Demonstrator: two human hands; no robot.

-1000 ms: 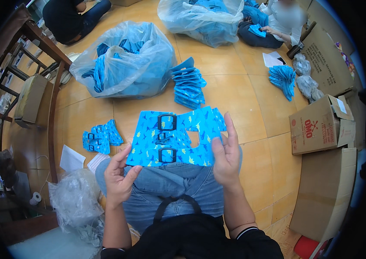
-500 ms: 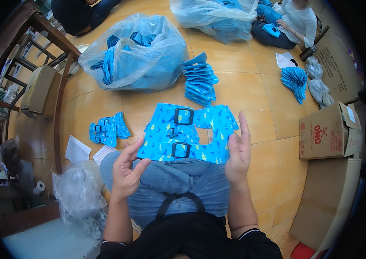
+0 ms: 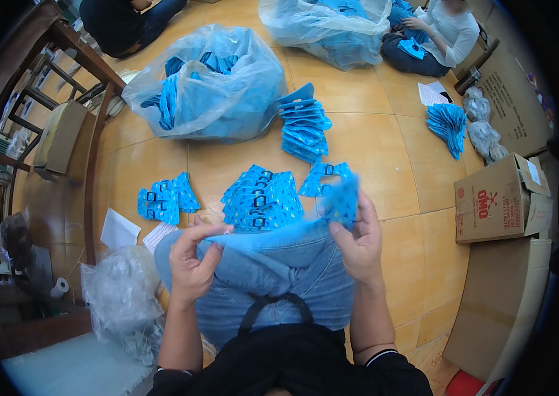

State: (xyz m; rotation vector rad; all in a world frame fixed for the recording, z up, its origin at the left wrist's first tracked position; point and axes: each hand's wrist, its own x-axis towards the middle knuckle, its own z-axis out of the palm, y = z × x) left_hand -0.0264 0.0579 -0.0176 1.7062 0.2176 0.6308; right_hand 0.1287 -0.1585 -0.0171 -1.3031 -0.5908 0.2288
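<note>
A flat blue piece with a small printed pattern [image 3: 340,206] is stretched between my hands above my lap, smeared by motion and seen nearly edge-on. My left hand [image 3: 194,261] pinches its left end between thumb and fingers. On the other side, my right hand [image 3: 362,247] grips the right end, thumb in front. Just beyond, on the floor, lies a fanned row of similar blue pieces with black buckles [image 3: 263,198]. Another such piece [image 3: 316,179] lies to its right, partly hidden behind the held one. A small group of them [image 3: 164,199] rests at the left.
Farther off are a tall blue stack [image 3: 304,129], a large clear bag of blue pieces [image 3: 227,119] and a second bag [image 3: 326,33]. Cardboard boxes [image 3: 491,204] line the right side. Crumpled plastic [image 3: 118,290] and a wooden frame [image 3: 98,152] are left. Two people sit farther back.
The held piece has turned from facing me flat to a bent, nearly edge-on position, uncovering the fanned row behind it. My right hand's fingers have curled in around its end.
</note>
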